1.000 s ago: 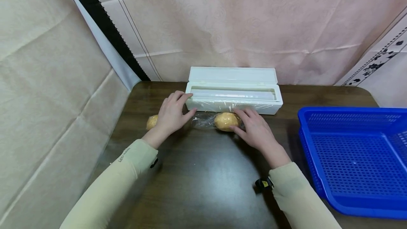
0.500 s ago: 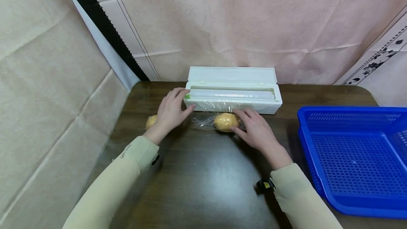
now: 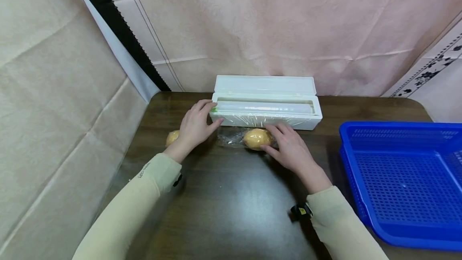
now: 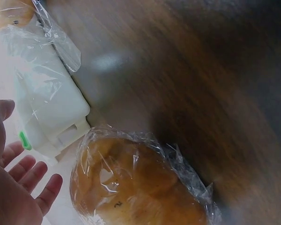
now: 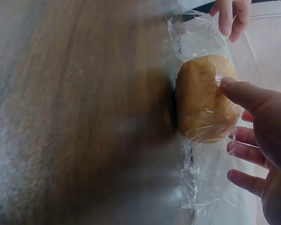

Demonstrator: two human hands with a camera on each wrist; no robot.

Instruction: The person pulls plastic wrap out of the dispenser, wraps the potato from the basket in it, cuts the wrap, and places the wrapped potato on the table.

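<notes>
A bread roll (image 3: 257, 139) in clear plastic film lies on the table before a white cling film box (image 3: 267, 121), whose lid stands raised. My right hand (image 3: 290, 147) holds the roll at its right side. In the right wrist view the thumb (image 5: 246, 93) presses the wrapped roll, with fingers on the far side. My left hand (image 3: 195, 126) is at the box's left end, fingers spread, by a green piece (image 4: 25, 140). Whether it touches the box is unclear. A second wrapped roll (image 4: 131, 183) lies beside the left wrist, partly hidden in the head view.
Film (image 3: 231, 137) stretches left of the roll and over the box front. Inside the box lies a film roll (image 3: 265, 107). A blue plastic basket (image 3: 404, 187) stands at the right of the brown table (image 3: 223, 212). Curtain-like cloth (image 3: 274, 23) hangs behind.
My left hand has shifted slightly back and left from the box's end, and the green piece there now shows. My right hand and the bread roll stay almost in place.
</notes>
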